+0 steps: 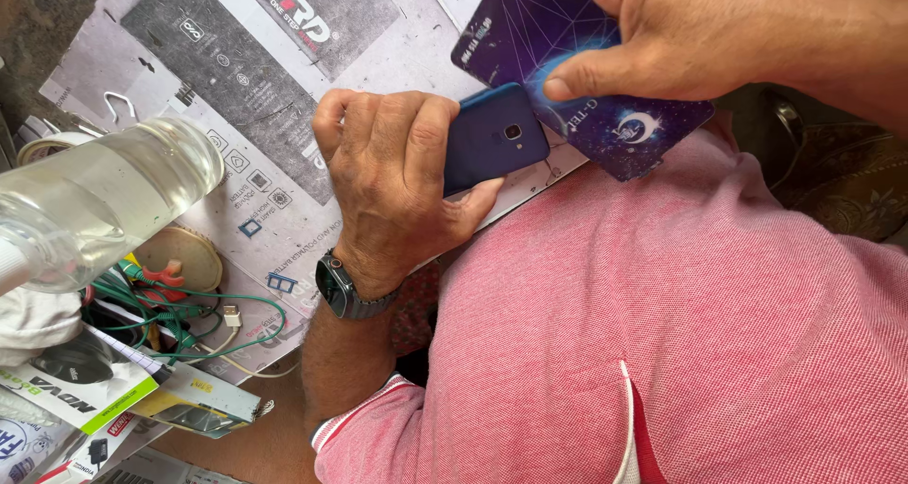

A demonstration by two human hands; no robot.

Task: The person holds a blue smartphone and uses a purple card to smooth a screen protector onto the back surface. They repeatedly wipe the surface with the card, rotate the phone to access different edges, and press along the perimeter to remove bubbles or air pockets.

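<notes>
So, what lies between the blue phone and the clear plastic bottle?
In the head view, the left hand gripping the blue phone lies there, then a stretch of grey printed mat up to the clear plastic bottle.

I see the desk [274, 446] as a brown surface, bare only at the lower left edge of the view. A grey printed mat [255, 77] covers most of it, bearing darker panels and small icons. Left of the mat, a clear plastic bottle [99, 200] lies on its side. Beside it rests a roll of tape [47, 145]. Below the bottle, a round beige disc [184, 255] sits among tangled green cables [189, 318]. Near the lower left corner, I note printed cartons [85, 399] stacked flat, one overlapping another, with white cloth [33, 318] just above them.
</notes>
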